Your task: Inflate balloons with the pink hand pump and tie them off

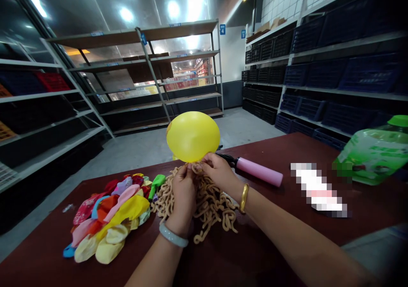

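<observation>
While left hand (184, 189) and right hand (216, 170) pinch smooth round yellow balloon (193, 136) | kinked tan cord (212, 208) beneath

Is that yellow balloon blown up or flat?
Blown up: the round yellow rubber balloon is swollen and taut, its neck pinched by the left hand and right hand.

Ceiling lights (174, 7) glared overhead; the side shelves (47, 94) lay dim and bowed at the edges, bottom corners perhaps slightly soft.
</observation>
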`<state>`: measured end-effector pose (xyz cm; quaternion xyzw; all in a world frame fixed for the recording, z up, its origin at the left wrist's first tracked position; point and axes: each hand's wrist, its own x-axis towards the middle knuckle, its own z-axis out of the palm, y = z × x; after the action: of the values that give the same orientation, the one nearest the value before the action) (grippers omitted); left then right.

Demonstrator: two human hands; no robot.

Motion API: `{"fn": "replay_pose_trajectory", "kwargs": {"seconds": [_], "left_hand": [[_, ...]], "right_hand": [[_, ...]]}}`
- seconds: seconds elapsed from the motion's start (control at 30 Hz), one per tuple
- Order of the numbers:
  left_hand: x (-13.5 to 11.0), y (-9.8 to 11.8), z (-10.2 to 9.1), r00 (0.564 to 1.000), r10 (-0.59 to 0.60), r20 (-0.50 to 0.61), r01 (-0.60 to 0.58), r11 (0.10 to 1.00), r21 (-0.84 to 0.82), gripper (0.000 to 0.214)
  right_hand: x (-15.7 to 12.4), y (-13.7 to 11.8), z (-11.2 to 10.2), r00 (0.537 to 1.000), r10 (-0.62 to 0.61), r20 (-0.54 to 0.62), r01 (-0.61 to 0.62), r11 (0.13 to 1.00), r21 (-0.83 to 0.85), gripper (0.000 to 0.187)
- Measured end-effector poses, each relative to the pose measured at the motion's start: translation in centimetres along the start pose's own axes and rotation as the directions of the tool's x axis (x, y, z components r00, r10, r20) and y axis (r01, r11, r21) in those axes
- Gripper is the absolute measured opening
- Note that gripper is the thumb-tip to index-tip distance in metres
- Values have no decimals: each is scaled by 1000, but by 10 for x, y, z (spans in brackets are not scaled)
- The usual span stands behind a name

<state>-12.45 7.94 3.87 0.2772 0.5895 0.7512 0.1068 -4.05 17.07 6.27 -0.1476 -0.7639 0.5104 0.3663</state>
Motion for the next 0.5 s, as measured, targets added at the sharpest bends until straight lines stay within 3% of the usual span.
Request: {"fn": "replay_pose_trajectory", "kwargs": {"seconds": [0.17,0.3,0.4,0.5], "left_hand": [[0,4,-4,1000,11,21,-12,1000,26,26],[-2,7,0,996,-83,34,86,988,-128,23],[-4,8,3,987,-151,60,157,982,-108,22],[-6,6,5,973,-202,114,212,974,-84,22]], "right_hand": [[-3,-5,1,998,-35,53,35,999,-1,14],[0,-3,-6,998,-57,-20,56,995,-80,11],[4,2,-11,992,-56,-111,40,990,-136,11],[7,8,-8,980,51,-190,-40,997,61,13]]}}
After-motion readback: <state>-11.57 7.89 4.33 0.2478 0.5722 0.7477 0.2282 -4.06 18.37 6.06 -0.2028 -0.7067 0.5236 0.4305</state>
